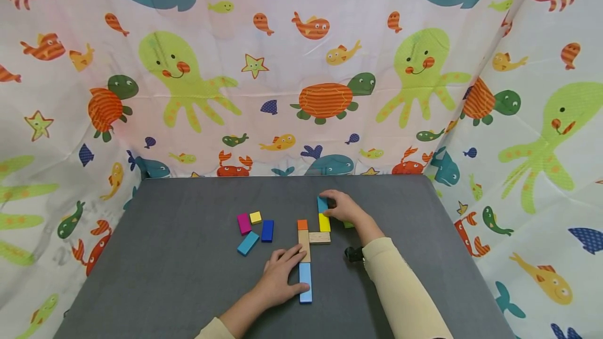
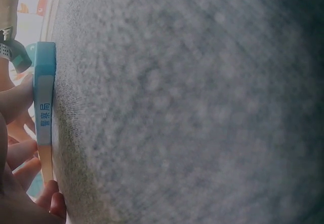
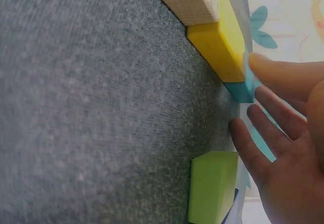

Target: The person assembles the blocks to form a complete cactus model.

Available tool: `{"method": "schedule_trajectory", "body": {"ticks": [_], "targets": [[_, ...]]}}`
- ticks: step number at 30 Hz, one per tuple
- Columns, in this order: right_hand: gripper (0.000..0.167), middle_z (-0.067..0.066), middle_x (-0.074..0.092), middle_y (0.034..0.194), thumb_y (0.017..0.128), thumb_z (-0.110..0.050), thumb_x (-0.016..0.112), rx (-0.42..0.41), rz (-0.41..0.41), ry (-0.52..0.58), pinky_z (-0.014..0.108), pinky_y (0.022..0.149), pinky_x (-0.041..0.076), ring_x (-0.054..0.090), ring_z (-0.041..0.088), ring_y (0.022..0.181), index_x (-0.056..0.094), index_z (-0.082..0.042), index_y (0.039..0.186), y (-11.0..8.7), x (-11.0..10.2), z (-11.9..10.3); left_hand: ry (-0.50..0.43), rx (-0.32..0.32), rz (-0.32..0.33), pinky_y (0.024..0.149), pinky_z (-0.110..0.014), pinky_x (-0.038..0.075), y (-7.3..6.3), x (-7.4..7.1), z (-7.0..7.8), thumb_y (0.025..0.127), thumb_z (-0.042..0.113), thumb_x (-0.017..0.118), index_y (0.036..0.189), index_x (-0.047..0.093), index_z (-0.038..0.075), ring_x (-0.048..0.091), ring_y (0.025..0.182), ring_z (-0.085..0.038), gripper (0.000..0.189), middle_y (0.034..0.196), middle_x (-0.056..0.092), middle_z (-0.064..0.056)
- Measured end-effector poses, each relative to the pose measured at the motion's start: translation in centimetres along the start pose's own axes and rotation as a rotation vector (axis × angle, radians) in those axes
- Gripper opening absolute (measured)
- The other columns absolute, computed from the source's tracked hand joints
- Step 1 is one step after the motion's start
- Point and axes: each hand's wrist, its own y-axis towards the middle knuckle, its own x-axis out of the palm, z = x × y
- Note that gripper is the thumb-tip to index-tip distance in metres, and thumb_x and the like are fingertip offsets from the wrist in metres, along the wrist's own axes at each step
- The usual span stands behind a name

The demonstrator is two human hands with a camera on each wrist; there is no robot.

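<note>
My left hand (image 1: 281, 276) rests against a row of blocks, with its thumb on a light blue block (image 1: 305, 276) that has printed characters. Its other fingertips touch a plain wooden block (image 1: 304, 247). An orange block (image 1: 302, 224) caps that row's far end. A pale wooden block (image 1: 320, 238) juts out sideways from the row. Beyond it lies a yellow block (image 1: 324, 223), in line with a blue block (image 1: 322, 204). My right hand (image 1: 346, 208) pinches the blue block between thumb and index finger, while the other fingers (image 3: 273, 127) stay extended beside it.
Left of the row lie a magenta block (image 1: 244, 224), a small yellow block (image 1: 255, 217), a dark blue block (image 1: 267, 231) and a turquoise block (image 1: 247, 244). A green block (image 3: 212, 188) sits right of the yellow one, mostly covered by my right hand from above. A patterned curtain (image 1: 282, 88) borders the grey table (image 1: 179, 276).
</note>
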Motion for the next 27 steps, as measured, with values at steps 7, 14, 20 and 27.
{"method": "schedule_trajectory", "body": {"ticks": [7,14,20,27], "targets": [[0.053,0.018,0.051,0.160,0.101,-0.013,0.073,-0.063,0.047,0.001,0.059,0.114,0.046,0.050,0.043,0.144,0.057,-0.006,0.151,-1.0,-0.2,-0.7,-0.003,0.026,0.010,0.109,-0.074,0.032,0.1,0.2,-0.3,0.091,0.050,0.081,0.159,0.051,0.020,0.034,0.143,-0.041,0.080,0.171,0.037,-0.002],[0.054,0.018,0.050,0.160,0.102,-0.015,0.072,-0.104,0.082,-0.028,0.057,0.110,0.050,0.052,0.041,0.143,0.055,-0.005,0.153,-3.1,0.3,-1.7,-0.002,0.015,0.007,0.111,-0.072,0.031,0.3,0.4,-0.5,0.090,0.050,0.081,0.159,0.051,0.021,0.033,0.144,-0.039,0.081,0.171,0.036,0.001],[0.056,0.019,0.048,0.161,0.101,-0.017,0.074,-0.101,0.093,-0.091,0.061,0.120,0.037,0.045,0.042,0.149,0.055,-0.005,0.153,-4.9,1.5,-2.1,0.010,0.009,0.003,0.110,-0.071,0.032,0.3,0.1,-0.1,0.090,0.051,0.082,0.159,0.051,0.021,0.034,0.144,-0.039,0.081,0.171,0.037,0.000],[0.064,0.017,0.038,0.169,0.100,-0.025,0.076,-0.050,0.051,-0.117,0.059,0.121,0.036,0.037,0.040,0.154,0.052,-0.009,0.157,-6.0,3.1,-2.4,0.010,0.010,-0.002,0.110,-0.071,0.033,0.6,0.2,-0.4,0.091,0.050,0.081,0.159,0.051,0.022,0.034,0.144,-0.038,0.080,0.171,0.037,0.000]]}}
